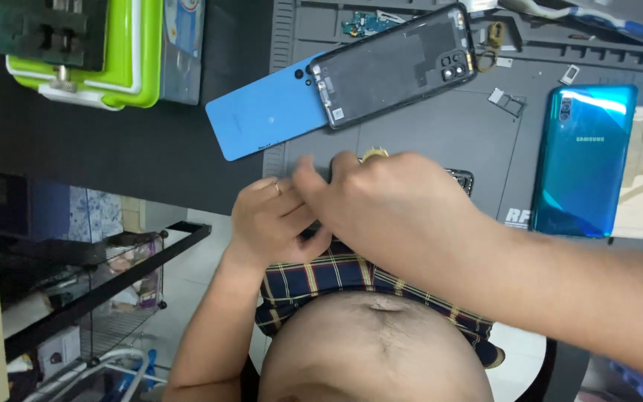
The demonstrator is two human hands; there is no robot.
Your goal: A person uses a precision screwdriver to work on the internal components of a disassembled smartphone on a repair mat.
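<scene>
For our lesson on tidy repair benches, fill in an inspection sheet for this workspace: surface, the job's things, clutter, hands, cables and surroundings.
Surface: dark grey work mat on a black desk.
Job's things: a dark phone part lies mostly hidden under the hands; only a corner shows.
Clutter: black phone frame overlapping a blue back cover; teal phone lying back up; small circuit board; card trays; green and white box.
Hands: left hand and right hand meet over the mat's near edge; what they pinch is hidden.
Cables: nothing seen.
Surroundings: black shelf rack beside the desk, pale floor.
</scene>
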